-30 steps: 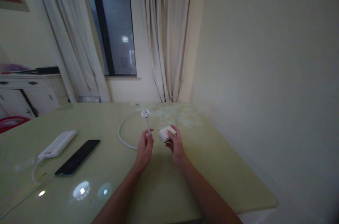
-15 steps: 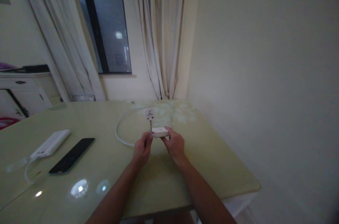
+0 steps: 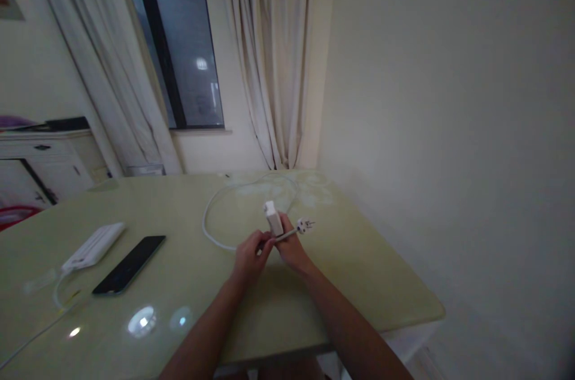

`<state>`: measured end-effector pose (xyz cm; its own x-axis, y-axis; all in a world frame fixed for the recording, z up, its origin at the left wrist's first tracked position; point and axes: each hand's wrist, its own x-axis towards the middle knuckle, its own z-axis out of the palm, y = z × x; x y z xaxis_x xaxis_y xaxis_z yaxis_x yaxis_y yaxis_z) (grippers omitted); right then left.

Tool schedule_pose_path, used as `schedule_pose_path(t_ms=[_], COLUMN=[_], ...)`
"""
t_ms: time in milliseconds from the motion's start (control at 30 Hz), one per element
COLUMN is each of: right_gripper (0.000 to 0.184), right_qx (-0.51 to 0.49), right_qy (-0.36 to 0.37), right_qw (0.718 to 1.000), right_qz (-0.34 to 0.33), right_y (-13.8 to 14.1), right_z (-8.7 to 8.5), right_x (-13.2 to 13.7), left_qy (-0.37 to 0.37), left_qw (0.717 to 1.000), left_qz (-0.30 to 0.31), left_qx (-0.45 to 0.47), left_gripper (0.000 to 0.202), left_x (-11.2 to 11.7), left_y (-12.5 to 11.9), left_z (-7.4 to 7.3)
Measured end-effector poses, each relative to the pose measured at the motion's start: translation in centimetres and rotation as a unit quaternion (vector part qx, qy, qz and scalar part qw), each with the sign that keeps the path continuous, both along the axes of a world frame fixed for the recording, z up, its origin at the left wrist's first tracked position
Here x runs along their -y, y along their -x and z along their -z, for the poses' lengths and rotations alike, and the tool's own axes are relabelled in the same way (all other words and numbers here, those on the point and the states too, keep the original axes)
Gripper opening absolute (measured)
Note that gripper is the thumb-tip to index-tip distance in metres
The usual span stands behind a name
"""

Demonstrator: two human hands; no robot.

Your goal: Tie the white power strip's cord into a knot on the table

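Observation:
Above the table, my right hand [image 3: 291, 248] is closed around a small white power strip [image 3: 273, 218]. The strip stands tilted up on end, its lower part partly hidden by my fingers. Close beside it, my left hand [image 3: 252, 255] pinches the white power cord [image 3: 286, 235] where it meets the base of the strip. From my fingers the cord crosses in front of my right hand to a white plug [image 3: 304, 225], whose metal pins point right. More of the cord loops over the table beyond my hands.
On the left of the pale green table [image 3: 188, 212] lie a black phone [image 3: 129, 266] and a white power bank [image 3: 93, 246] with a white cable. A wall [image 3: 426, 146] runs along the right. Behind are curtains [image 3: 274, 56] and a white cabinet [image 3: 45, 164].
The power strip has turned from lying level between both hands to upright in my right hand. The plug has swung from upright to pointing right. My left hand has moved right, against the right hand.

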<state>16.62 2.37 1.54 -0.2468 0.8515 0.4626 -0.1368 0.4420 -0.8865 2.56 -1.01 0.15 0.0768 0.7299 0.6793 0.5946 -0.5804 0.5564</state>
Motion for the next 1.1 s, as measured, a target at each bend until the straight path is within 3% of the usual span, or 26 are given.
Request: schedule_pose_path(t_ms=[200,367,500,567,700,767,867,933,1100], right_gripper=[0.072,0.079,0.070,0.067,0.061,0.059,0.060,0.062,0.080], right_qx=[-0.013,-0.028,-0.021,-0.015,-0.054,-0.065,-0.062,-0.058,-0.036], right_qy=[-0.020,0.063,0.125,0.133,0.119,0.124,0.116,0.095,0.087], right_qw=[0.997,0.981,0.984,0.984,0.982,0.986,0.991,0.993,0.995], right_qz=[-0.075,-0.180,-0.127,-0.115,-0.137,-0.092,0.014,0.049,0.025], right_y=[-0.4,-1.1,-0.9,-0.6,0.1,0.4,0.3,-0.2,-1.2], right_z=[-0.4,-0.7,-1.4,-1.6,-0.8,-0.2,0.4,0.6,0.5], right_x=[0.1,0.4,0.9,1.1,1.2,0.8,-0.2,-0.8,-1.1], left_qy=[0.119,0.192,0.213,0.214,0.198,0.184,0.177,0.163,0.055], left_qw=[0.993,0.979,0.956,0.953,0.961,0.964,0.971,0.977,0.990], left_qz=[-0.021,0.054,0.165,0.177,0.158,0.156,0.128,0.098,0.023], left_qx=[0.004,0.039,0.117,0.122,0.115,0.110,0.099,0.097,0.127], left_gripper=[0.038,0.045,0.049,0.048,0.045,0.043,0.044,0.048,0.051], left_x=[-1.1,-1.9,-2.4,-2.7,-2.9,-2.7,-2.0,-1.5,-0.2], left_y=[1.2,1.3,1.0,0.9,1.0,0.7,0.0,-0.3,-0.6], left_z=[0.4,1.1,1.6,2.1,3.0,2.9,1.9,1.1,-0.6])
